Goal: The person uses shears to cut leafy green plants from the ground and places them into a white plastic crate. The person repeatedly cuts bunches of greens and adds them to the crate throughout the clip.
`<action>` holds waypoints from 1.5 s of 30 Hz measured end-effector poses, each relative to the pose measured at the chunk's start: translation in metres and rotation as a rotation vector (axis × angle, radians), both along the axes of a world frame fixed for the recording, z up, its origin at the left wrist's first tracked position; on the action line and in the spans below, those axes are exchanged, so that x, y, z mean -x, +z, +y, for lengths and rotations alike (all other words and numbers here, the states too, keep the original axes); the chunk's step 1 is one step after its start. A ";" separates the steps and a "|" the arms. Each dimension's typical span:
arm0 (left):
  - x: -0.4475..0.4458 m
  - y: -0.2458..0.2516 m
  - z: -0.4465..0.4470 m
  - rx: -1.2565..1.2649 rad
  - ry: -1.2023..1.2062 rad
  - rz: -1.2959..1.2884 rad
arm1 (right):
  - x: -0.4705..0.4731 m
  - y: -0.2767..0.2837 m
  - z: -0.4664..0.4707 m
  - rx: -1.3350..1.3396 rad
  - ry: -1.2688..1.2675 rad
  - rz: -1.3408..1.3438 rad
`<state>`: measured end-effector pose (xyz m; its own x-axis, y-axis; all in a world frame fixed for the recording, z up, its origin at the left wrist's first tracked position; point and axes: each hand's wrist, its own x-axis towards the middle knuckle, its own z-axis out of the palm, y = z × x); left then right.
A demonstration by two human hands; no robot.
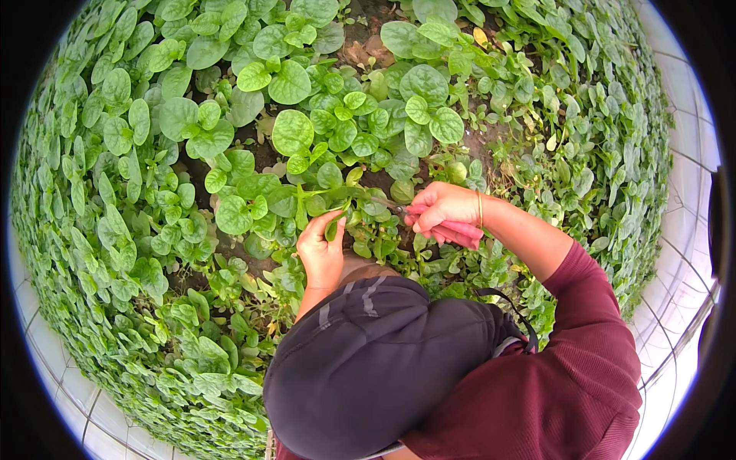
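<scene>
My left hand (321, 244) pinches a green leafy shoot (333, 227) between thumb and fingers, just above my knee. To its right, my right hand (440, 213) is closed around the red handles of a pair of scissors (460, 230). The metal blades point left, towards leaves and stems between my two hands; their tips are partly lost among the foliage, so I cannot tell whether they touch a stem. Broad, rounded green leaves (292, 133) stand just beyond both hands.
Dense leafy plants (115, 230) surround me on all sides. Brown soil (365, 34) shows in gaps ahead, with dry leaves on it. Pale sheeting (684, 190) on a thin frame curves along the right rim. A dark-clad knee (356, 356) is below my hands.
</scene>
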<state>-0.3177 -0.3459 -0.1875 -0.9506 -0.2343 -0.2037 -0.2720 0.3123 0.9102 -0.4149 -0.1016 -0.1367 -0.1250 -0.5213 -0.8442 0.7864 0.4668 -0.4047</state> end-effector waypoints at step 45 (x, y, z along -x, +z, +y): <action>0.094 0.007 -0.038 0.296 -0.007 -0.212 | 0.003 -0.020 -0.088 0.163 -0.208 0.129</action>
